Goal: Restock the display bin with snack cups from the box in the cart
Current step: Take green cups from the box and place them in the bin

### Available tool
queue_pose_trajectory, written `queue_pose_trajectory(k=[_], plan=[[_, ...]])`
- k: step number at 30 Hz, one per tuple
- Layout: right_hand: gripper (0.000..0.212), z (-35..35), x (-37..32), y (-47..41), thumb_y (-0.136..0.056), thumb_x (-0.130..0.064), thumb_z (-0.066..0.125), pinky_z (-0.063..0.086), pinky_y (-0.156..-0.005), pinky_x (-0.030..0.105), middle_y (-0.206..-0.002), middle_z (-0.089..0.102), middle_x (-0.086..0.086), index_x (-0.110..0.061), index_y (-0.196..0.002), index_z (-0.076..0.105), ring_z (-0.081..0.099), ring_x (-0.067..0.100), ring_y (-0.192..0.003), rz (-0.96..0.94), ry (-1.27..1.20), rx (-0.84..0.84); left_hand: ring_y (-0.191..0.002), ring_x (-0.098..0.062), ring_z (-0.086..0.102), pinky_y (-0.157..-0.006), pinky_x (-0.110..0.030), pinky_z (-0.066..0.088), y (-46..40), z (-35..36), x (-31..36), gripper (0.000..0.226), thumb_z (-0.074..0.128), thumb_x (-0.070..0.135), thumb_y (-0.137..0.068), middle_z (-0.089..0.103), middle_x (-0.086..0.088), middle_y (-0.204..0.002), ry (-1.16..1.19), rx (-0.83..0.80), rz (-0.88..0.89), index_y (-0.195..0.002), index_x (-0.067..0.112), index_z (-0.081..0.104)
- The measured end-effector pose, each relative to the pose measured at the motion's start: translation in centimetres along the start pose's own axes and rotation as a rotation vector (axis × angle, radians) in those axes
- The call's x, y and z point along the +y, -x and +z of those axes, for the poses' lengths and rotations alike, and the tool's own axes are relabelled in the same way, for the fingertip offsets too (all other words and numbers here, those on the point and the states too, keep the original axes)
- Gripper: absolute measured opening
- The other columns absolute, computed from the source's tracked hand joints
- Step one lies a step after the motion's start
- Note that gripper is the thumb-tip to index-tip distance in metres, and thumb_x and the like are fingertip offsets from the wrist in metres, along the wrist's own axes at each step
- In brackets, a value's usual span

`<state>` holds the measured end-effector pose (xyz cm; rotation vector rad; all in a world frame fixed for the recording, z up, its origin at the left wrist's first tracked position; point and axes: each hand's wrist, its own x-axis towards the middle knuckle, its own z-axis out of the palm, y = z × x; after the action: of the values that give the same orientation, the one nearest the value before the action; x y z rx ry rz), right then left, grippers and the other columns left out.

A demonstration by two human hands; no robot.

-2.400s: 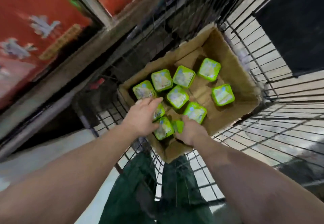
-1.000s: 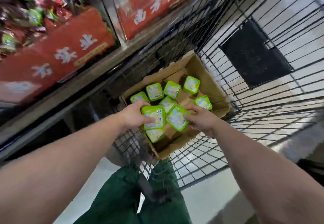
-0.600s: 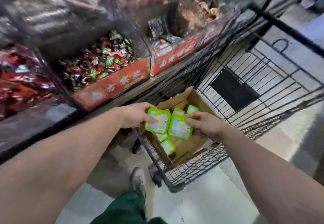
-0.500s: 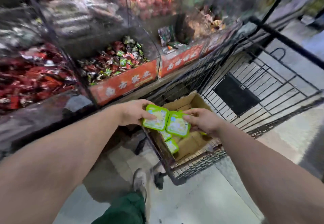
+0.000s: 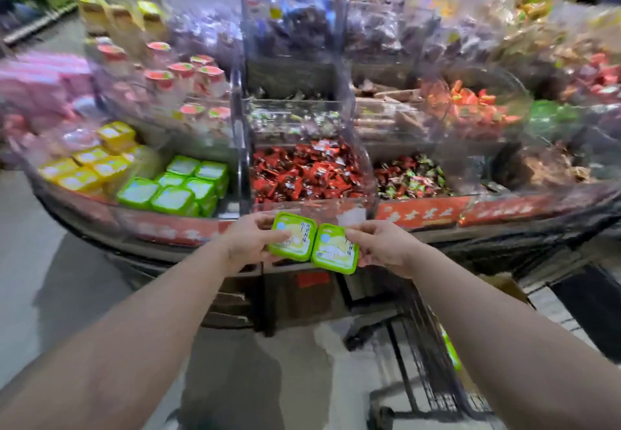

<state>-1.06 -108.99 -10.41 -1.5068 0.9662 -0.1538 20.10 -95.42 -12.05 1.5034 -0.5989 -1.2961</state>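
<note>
Carrying two cups from the cart to the display is the step I judge to be in hand: one green cup in each hand, both held in front of the bins and not yet over the right one.

Going left to right. At far left sit the yellow cups (image 5: pixel 88 167), and just beside them the green cups (image 5: pixel 174 186) already stocked in their bin (image 5: pixel 181 219); that is where I take these two to belong. My left hand (image 5: pixel 250 244) holds the left cup (image 5: pixel 293 236), thumb on the lid and the other fingers curled underneath. The right cup (image 5: pixel 335 248) touches it edge to edge, pinched by my right hand (image 5: pixel 383 244) with the thumb on top; the fingers below are hidden. Both cups are in the air, in front of the red candy (image 5: pixel 302 174), well to the right of the green stock. The cart (image 5: pixel 426 355) stands at lower right, with a corner of the box (image 5: pixel 504 286) showing behind my right arm.

Next I would need to swing both hands left and up over the clear front wall, then set the cups flat on the green ones, lids up.

Writing: the lids carry Chinese characters, too blurred for me to read with confidence. The red strips (image 5: pixel 421 214) along the display front bear pale characters, also unreadable.
</note>
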Motion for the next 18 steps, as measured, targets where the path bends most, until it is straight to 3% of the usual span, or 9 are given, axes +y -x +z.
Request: queue_pose_trajectory(k=[3, 7, 9, 11, 15, 18], plan=[[0.019, 8.4, -4.9, -4.3, -0.093, -0.023, 0.061, 0.055, -0.062, 0.023, -0.089, 0.068, 0.005, -0.010, -0.106, 0.069, 0.059, 0.013, -0.070, -0.066, 0.090, -0.059, -0.065, -0.013, 0.071, -0.056, -0.030, 0.059, 2.2, -9.6, 0.8, 0.015, 0.064, -0.001, -0.086, 0.075, 0.000, -0.076, 0.042, 0.150, 0.031, -0.096, 0.009, 0.061], [0.019, 20.5, -10.8, -10.2, -0.093, -0.019, 0.062, 0.041, -0.045, 0.018, -0.063, 0.056, 0.000, -0.002, -0.096, 0.069, 0.043, 0.008, -0.046, -0.160, 0.122, -0.093, -0.070, -0.011, 0.071, -0.056, -0.029, 0.058, 4.0, -23.3, 1.9, 0.038, 0.070, 0.006, -0.084, 0.071, -0.008, -0.101, 0.048, 0.280, 0.062, -0.119, 0.008, 0.057], [0.017, 26.1, -12.8, -12.7, -0.092, -0.018, 0.062, 0.038, -0.042, 0.016, -0.063, 0.055, 0.000, -0.003, -0.091, 0.069, 0.040, 0.006, -0.045, -0.173, 0.104, -0.124, -0.071, -0.013, 0.071, -0.062, -0.033, 0.060, 4.9, -29.3, 2.3, 0.026, 0.068, 0.006, -0.085, 0.073, -0.009, -0.097, 0.017, 0.314, 0.062, -0.110, 0.007, 0.062], [0.013, 30.6, -14.0, -14.8, -0.089, -0.021, 0.065, 0.039, -0.047, 0.021, -0.068, 0.060, -0.001, -0.013, -0.080, 0.070, 0.044, 0.009, -0.052, -0.144, 0.036, -0.136, -0.066, -0.012, 0.071, -0.055, -0.030, 0.058, 5.5, -34.0, 2.9, 0.013, 0.065, 0.004, -0.087, 0.075, -0.004, -0.084, 0.010, 0.339, 0.046, -0.100, 0.008, 0.064], [0.013, 35.6, -15.5, -17.9, -0.086, -0.024, 0.067, 0.038, -0.044, 0.021, -0.079, 0.059, 0.007, -0.017, -0.076, 0.070, 0.046, 0.012, -0.053, -0.085, 0.040, -0.092, -0.085, -0.020, 0.071, -0.059, -0.027, 0.058, 4.6, -41.1, 3.7, 0.038, 0.071, 0.010, -0.083, 0.072, -0.010, -0.105, 0.010, 0.411, 0.017, -0.119, 0.007, 0.060], [0.013, 36.2, -17.2, -20.0, -0.091, -0.016, 0.062, 0.043, -0.046, 0.023, -0.077, 0.054, 0.008, -0.013, -0.079, 0.065, 0.043, 0.009, -0.046, -0.076, -0.025, -0.117, -0.074, -0.016, 0.071, -0.054, -0.024, 0.056, 2.6, -43.4, 4.4, 0.034, 0.068, 0.007, -0.085, 0.073, -0.008, -0.095, 0.060, 0.397, 0.013, -0.118, 0.005, 0.059]])
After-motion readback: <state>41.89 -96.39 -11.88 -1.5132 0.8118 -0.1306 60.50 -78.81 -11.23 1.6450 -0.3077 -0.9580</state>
